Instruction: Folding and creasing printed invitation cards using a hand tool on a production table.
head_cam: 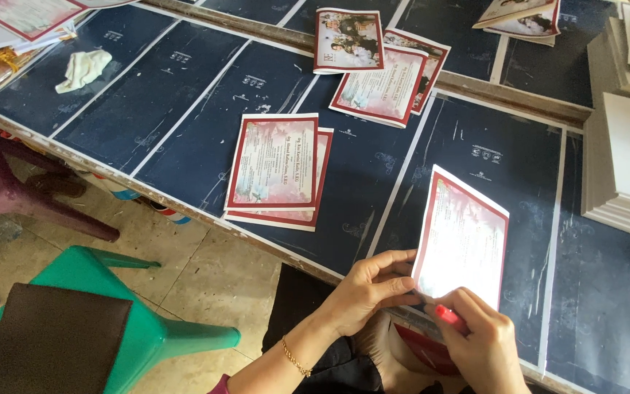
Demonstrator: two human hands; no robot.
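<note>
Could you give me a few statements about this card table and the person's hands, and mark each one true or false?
1. The left hand touches the lower edge of a red-bordered card. True.
2. The right hand holds a blue marker. False: it holds a small red object.
3. A stack of cards lies on the dark table. True.
4. A crumpled white cloth lies on the floor. False: it lies on the table.
5. The stool beside the table is yellow. False: it is green.
</note>
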